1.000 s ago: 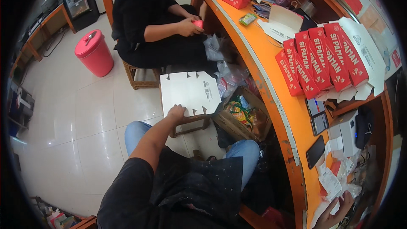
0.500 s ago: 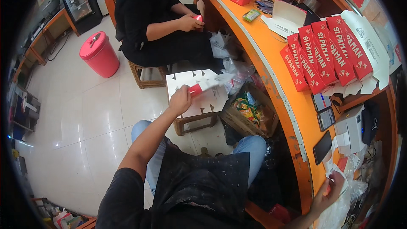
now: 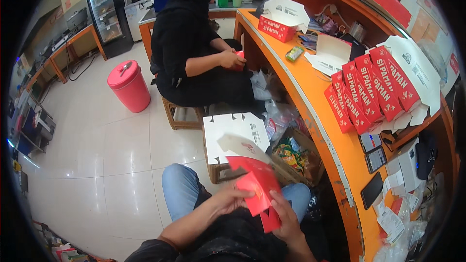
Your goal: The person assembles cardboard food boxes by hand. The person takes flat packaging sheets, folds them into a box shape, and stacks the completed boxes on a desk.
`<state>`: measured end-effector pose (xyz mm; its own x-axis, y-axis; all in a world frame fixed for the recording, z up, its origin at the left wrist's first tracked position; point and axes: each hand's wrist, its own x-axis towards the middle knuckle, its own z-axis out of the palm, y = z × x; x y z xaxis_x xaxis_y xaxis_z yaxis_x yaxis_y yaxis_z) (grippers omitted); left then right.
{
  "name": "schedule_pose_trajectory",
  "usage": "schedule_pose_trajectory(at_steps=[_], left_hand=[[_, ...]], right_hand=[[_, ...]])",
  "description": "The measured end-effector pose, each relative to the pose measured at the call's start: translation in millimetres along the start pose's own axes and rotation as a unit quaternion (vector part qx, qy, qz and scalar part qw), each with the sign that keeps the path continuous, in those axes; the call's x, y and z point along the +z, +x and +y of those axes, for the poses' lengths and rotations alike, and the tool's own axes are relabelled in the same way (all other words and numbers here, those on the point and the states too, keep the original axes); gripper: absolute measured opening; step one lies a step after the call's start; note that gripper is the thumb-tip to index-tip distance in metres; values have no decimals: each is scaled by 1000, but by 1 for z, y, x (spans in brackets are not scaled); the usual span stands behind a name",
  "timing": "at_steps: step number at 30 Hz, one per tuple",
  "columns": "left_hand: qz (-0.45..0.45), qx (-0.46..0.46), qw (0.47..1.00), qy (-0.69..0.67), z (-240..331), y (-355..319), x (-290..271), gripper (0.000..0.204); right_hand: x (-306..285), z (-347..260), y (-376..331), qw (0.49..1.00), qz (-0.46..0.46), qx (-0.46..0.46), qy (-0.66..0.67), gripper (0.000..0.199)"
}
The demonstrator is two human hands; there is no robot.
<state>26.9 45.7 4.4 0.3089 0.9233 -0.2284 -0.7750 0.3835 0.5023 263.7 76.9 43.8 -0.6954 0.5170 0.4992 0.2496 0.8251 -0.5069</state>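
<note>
Counter [image 3: 310, 92], orange and curved, runs down the right side and carries the biggest load: a leaning row of folded red cartons [image 3: 371, 92] stacked on edge against one another, with an open red-and-white box [image 3: 281, 19] further up that shows only its white inside. Below the counter's edge sits a brown cardboard box [image 3: 296, 157] holding colourful packets, and clear plastic bags lie just beside it. On the floor to the left stands a pink bucket [image 3: 128, 85] with its lid shut, so its contents cannot be told. A stack of flat white carton blanks [image 3: 233, 133] rests on a small wooden stool between the person and a seated co-worker in black [image 3: 194, 53], whose hands hold something small and red.

Both forearms come up from the lower edge over the lap. The left hand [image 3: 233, 196] lies palm down, fingers spread narrow, pinching the left edge of a flat red carton blank [image 3: 257, 189]. The right hand [image 3: 286, 216] grips its lower right part, thumb on top. The blank is held above the knees, tilted, its long axis running from upper left to lower right, with a pale flap pointing up toward the stool.
</note>
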Motion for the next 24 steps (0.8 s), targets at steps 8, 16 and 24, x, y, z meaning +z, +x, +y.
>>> schedule_pose_trajectory(at_steps=[8,16,24], left_hand=[[60,77,921,377,-33,-22,27,46],[5,-4,980,201,-9,-24,26,35],[-29,-66,993,96,-22,-33,18,42]], right_hand=[[-7,-33,5,987,40,19,155,52],[-34,-33,15,998,-20,-33,50,42],[-11,-26,-1,993,-49,-57,-96,45]])
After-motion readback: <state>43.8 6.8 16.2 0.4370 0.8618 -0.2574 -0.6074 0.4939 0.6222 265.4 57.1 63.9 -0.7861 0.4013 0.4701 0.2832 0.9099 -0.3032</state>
